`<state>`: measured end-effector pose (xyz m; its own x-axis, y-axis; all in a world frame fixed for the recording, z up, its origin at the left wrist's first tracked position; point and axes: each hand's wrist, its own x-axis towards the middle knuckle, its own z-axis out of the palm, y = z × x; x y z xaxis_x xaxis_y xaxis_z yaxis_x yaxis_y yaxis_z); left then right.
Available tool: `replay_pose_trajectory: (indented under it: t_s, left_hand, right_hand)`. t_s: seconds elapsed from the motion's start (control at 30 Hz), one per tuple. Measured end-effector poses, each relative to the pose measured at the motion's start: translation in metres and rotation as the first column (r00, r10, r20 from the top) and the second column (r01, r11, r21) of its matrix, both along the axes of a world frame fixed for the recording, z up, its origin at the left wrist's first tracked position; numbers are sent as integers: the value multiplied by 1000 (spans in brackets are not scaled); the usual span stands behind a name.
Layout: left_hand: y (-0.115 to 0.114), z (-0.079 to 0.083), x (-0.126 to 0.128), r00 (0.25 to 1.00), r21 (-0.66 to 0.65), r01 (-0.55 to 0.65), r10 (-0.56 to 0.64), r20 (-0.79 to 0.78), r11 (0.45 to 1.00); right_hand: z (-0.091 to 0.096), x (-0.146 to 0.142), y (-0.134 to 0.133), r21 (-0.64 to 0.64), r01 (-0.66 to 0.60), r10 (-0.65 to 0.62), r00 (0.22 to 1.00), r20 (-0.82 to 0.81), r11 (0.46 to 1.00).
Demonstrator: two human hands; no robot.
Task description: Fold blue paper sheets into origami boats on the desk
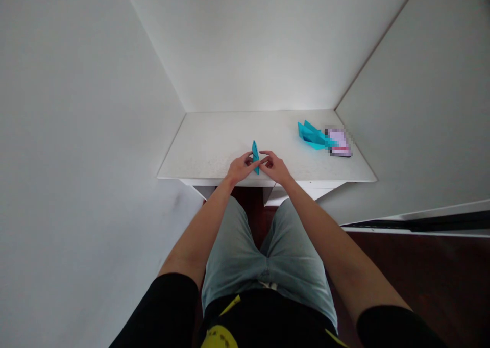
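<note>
At the front edge of the white table (199, 146), my left hand (241, 167) and right hand (276, 167) pinch a folded teal paper (255, 157) between them — more teal paper (313, 136) lies off to the table's right.

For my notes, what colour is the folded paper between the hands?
Turquoise; the folded paper shows best in the head view.

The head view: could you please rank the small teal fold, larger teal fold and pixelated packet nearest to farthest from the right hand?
1. Small teal fold, at right hand, centre.
2. Larger teal fold, to the right.
3. Pixelated packet, far right.
</note>
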<state>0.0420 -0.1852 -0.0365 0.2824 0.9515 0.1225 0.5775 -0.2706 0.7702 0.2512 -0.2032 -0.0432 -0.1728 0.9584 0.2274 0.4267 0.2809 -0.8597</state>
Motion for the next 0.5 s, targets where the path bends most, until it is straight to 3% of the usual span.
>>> replay_pose_trajectory:
  t_s: [0.5]
  left_hand:
    - [-3, 1, -1, 1000, 24, -13, 13, -19, 1000]
  right_hand:
    - [1, -1, -3, -3, -13, 13, 1000, 28, 1000]
